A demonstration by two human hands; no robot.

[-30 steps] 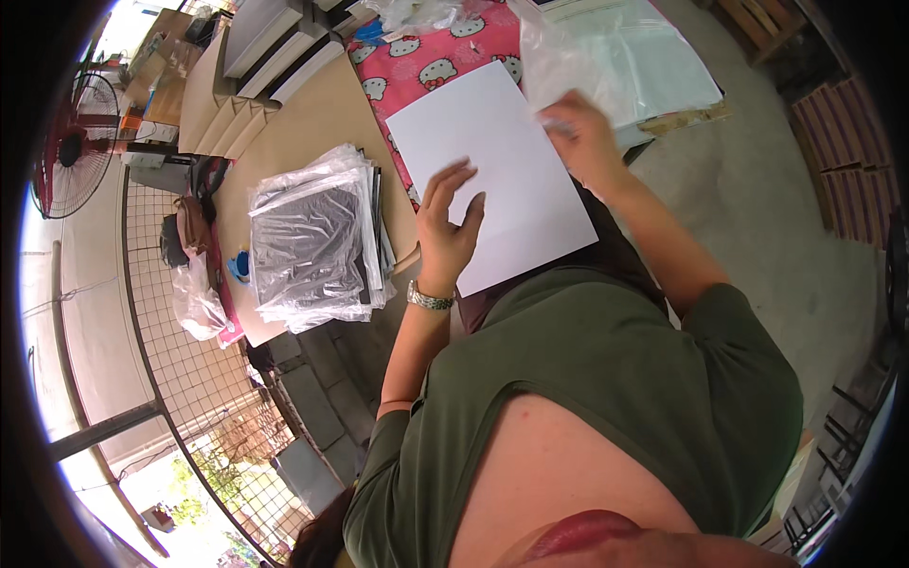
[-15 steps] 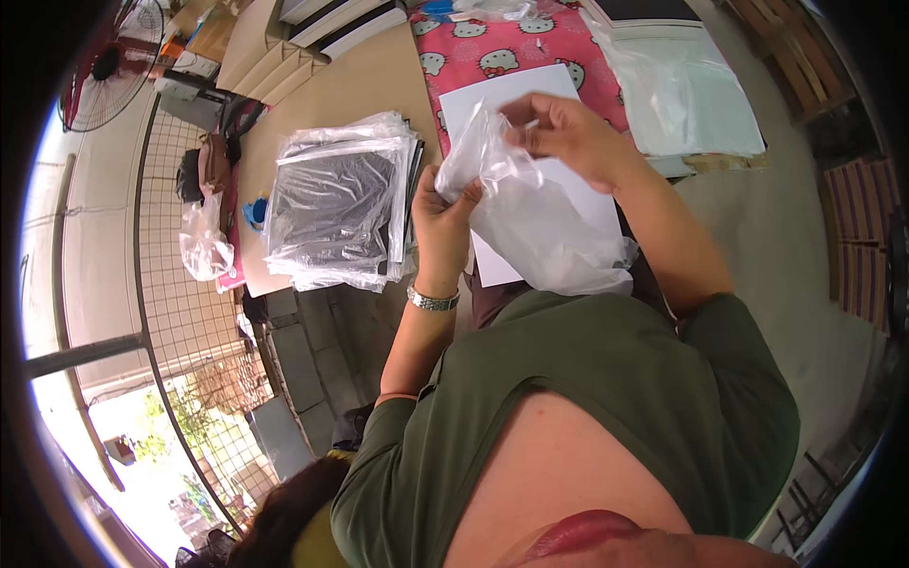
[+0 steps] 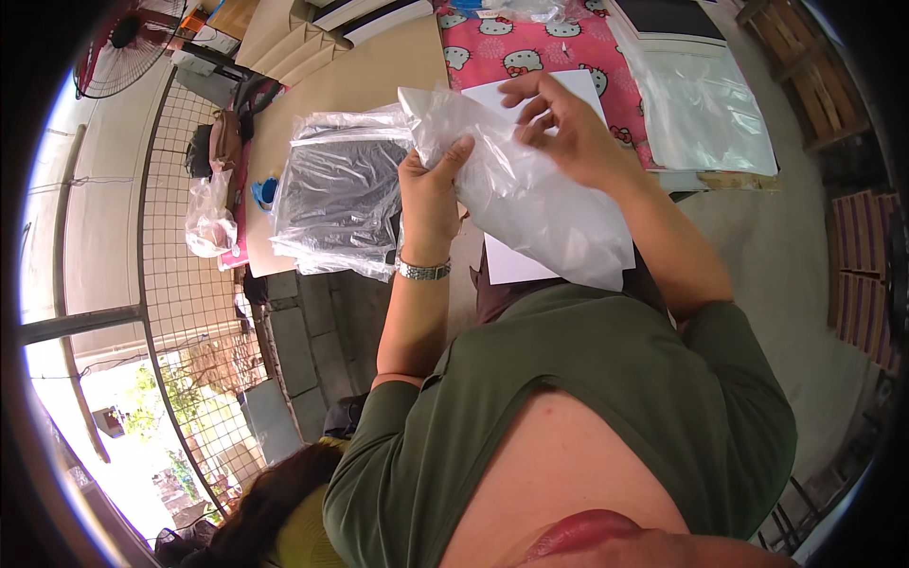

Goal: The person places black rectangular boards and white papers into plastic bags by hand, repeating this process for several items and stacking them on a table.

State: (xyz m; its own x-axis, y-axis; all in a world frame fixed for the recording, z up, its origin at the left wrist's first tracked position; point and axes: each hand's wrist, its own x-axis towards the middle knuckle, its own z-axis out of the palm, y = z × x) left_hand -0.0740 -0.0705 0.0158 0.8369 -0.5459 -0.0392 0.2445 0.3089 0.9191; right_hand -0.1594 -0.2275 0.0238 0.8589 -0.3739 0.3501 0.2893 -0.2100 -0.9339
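Plastic bag (image 3: pixel 559 208), one, translucent and creased, lies slantwise over the middle of one white sheet (image 3: pixel 513 266), which is taken as landmark. Hands counted: two. Left hand (image 3: pixel 431 192) is beside the sheet's left edge, its grip closed, thumb and fingers pinching the bag near its upper end (one metal watch (image 3: pixel 423 271) on that wrist). Right hand (image 3: pixel 575 139) is above the sheet's upper half, its grip half curled; whether it holds any film cannot be told. Left of the sheet: one pile of wrapped dark items (image 3: pixel 341 189), pieces not countable, on the tan table (image 3: pixel 383 83); farther left, one blue roll (image 3: pixel 266 193). Beyond the sheet's upper end: one pink printed cloth (image 3: pixel 521 62). Right of it: one pile of clear sleeves (image 3: pixel 705 112).
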